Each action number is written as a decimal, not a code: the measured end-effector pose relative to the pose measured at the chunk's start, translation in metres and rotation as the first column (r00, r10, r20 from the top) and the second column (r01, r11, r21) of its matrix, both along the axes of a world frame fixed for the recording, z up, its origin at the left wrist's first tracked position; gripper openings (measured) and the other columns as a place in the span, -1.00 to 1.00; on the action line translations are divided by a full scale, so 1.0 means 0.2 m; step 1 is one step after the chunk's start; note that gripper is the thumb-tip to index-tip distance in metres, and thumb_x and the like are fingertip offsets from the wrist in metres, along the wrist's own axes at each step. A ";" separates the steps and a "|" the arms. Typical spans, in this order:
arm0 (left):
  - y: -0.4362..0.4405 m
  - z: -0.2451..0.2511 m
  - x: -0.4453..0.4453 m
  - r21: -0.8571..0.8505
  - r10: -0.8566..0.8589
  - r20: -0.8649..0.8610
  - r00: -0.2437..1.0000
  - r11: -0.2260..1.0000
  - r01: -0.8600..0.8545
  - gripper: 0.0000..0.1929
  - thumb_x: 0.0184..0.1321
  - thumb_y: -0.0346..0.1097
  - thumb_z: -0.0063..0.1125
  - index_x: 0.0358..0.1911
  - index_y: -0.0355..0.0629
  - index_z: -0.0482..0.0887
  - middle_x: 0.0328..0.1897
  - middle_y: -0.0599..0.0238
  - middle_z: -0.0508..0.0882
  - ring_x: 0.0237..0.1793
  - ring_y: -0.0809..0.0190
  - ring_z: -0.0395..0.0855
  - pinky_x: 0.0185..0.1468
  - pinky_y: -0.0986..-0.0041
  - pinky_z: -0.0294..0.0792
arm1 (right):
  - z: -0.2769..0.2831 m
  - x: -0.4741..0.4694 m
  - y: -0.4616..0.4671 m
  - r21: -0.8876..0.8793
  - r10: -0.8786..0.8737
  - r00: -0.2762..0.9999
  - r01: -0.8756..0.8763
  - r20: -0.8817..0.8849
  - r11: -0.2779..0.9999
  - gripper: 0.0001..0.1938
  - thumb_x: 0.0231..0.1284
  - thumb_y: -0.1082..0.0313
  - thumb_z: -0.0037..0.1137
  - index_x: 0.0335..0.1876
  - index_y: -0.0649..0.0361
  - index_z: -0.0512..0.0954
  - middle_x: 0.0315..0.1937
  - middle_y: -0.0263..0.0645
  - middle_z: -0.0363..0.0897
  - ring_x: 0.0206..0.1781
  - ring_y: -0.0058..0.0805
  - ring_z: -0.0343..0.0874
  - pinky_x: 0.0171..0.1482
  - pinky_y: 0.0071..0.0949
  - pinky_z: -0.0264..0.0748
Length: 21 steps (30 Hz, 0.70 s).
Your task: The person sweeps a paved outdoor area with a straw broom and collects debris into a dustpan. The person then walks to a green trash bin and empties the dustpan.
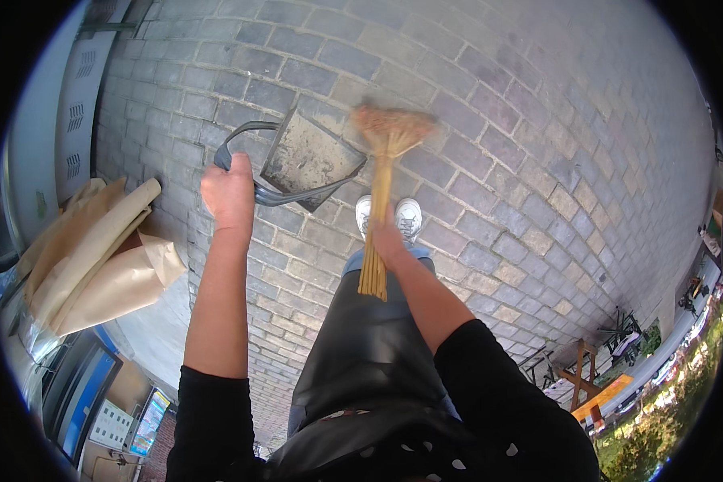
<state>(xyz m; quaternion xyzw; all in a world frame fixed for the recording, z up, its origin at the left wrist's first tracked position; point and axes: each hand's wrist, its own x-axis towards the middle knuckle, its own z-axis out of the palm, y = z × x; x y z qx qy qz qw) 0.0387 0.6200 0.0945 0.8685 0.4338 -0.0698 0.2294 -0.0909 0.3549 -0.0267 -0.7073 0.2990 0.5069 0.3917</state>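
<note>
My left hand (228, 188) grips the dark handle (301, 196) of a dustpan. The dustpan's worn, dirt-stained pan (307, 153) is low over the brick paving, left of my feet; whether it touches the ground I cannot tell. In my right hand (389, 240) is a straw broom (383, 175), held by its bundled, tan stalk handle. Its reddish-brown bristles (394, 120) fan out beyond my shoes, to the right of the pan, and look blurred. A fold of black apron (367, 337) hangs below my hands.
Brick paving (488, 199) spreads ahead and to the right. Large brown paper sheets (96, 253) stick out at the left, beside a pale vented metal panel (75, 114). White sneakers (408, 214) stand under the broom handle. Wooden furniture (587, 385) is at the lower right.
</note>
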 end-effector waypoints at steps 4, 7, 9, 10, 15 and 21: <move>0.05 0.04 -0.05 0.071 0.020 -0.049 0.999 0.997 -0.016 -0.49 -0.02 0.02 0.03 -0.48 -0.48 0.62 -0.41 -0.31 0.61 -0.29 -0.24 0.61 -0.11 0.18 0.41 | 0.21 -0.09 -0.07 0.410 -0.350 0.936 0.337 -0.047 0.848 -0.43 0.35 0.09 -0.27 0.45 -0.14 -0.01 -0.18 -0.03 0.51 -0.27 -0.26 0.52 -0.18 -0.29 0.47; 0.14 0.08 -0.11 0.070 -0.015 -0.093 0.996 0.997 0.022 -0.48 -0.01 0.02 0.02 -0.47 -0.48 0.62 -0.39 -0.31 0.61 -0.27 -0.25 0.61 -0.10 0.16 0.40 | 0.41 -0.02 -0.47 0.453 -0.557 0.767 0.639 -0.319 0.621 -0.47 0.38 0.04 -0.29 0.43 -0.25 0.02 -0.58 -0.31 0.30 -0.64 -0.52 0.32 -0.62 -0.48 0.33; 0.24 0.12 -0.14 0.105 -0.077 -0.096 0.992 0.991 0.087 -0.50 0.02 0.01 0.01 -0.45 -0.47 0.62 -0.41 -0.31 0.61 -0.27 -0.25 0.61 -0.11 0.15 0.40 | 0.49 0.01 -0.77 0.333 -0.596 0.761 0.648 -0.256 0.685 -0.46 0.37 0.01 -0.31 0.44 -0.30 -0.03 -0.60 -0.31 0.30 -0.66 -0.50 0.32 -0.63 -0.48 0.34; 0.30 0.15 -0.15 0.094 -0.109 -0.103 0.989 0.988 0.119 -0.51 0.02 0.00 0.01 -0.44 -0.46 0.63 -0.42 -0.31 0.61 -0.27 -0.25 0.61 -0.11 0.15 0.40 | 0.49 0.02 -0.90 0.199 -0.648 0.738 0.675 -0.188 0.710 -0.53 0.36 -0.03 -0.31 0.36 -0.27 0.10 -0.60 -0.29 0.31 -0.67 -0.48 0.33 -0.65 -0.45 0.33; 0.53 0.18 -0.16 0.026 -0.319 0.004 0.948 0.948 0.318 -0.58 0.09 -0.09 0.03 -0.50 -0.46 0.53 -0.60 -0.10 0.55 -0.51 0.11 0.52 -0.31 0.26 0.35 | 0.25 -0.04 -1.01 -0.035 -0.962 0.269 0.962 -0.047 0.271 -0.55 0.34 -0.09 -0.30 0.14 0.06 0.25 -0.53 -0.19 0.38 -0.56 -0.32 0.42 -0.54 -0.26 0.42; 0.64 0.05 -0.09 -0.019 -0.517 -0.004 0.856 0.856 0.517 -0.58 0.04 -0.04 0.05 -0.53 -0.39 0.55 -0.54 -0.19 0.59 -0.44 -0.22 0.58 -0.26 0.15 0.41 | 0.01 -0.35 0.41 0.039 -0.841 0.522 0.852 -0.140 0.522 -0.45 0.36 0.20 -0.29 0.42 -0.17 -0.11 -0.07 -0.16 0.33 -0.09 -0.31 0.35 -0.06 -0.19 0.44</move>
